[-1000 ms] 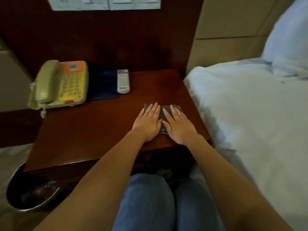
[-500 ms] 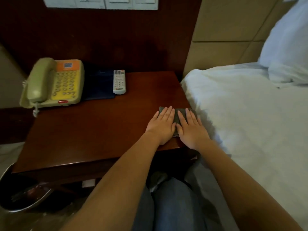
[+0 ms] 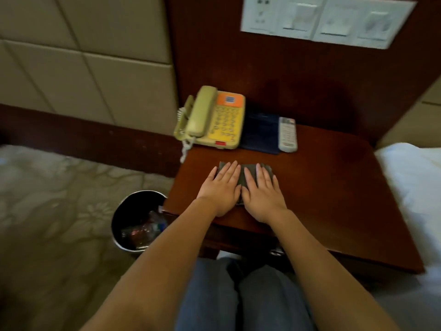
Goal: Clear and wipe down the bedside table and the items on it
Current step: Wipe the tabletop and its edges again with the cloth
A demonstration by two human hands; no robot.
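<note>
Cloth (image 3: 246,174), dark grey and folded, lies on the reddish-brown wooden bedside table (image 3: 334,187), toward its left edge and approx. midway btw front and back edges. Both hands press flat on it, palms down. The left hand (image 3: 220,188) covers the cloth's left part and the right hand (image 3: 262,191) its right part. Fingers are straight and close together, pointing to the table's back edge, and neither hand grips anything. The cloth shows only as a strip btw the hands and a little past the fingertips.

At the back left corner sits a beige corded telephone w/ yellow keypad and orange top panel (image 3: 214,118). Its handset is in the cradle and its coiled cord hangs over the left edge. Just right of it, along the back edge, lies a flat dark blue folder (image 3: 261,132). A white remote control (image 3: 288,134) lies lengthwise front to back against the folder's right side (touching or overlapping, can't tell which). The cloth is near the telephone's front but apart from it.

On the floor off the table's front left corner stands a round black waste bin w/ shiny rim (image 3: 133,211), w/ crumpled plastic inside. A white bed sheet (image 3: 415,177) runs along the table's right edge. A white switch panel (image 3: 327,19) is fixed to the dark wood board behind the table. Knees in blue denim (image 3: 238,297) show below the front edge.
</note>
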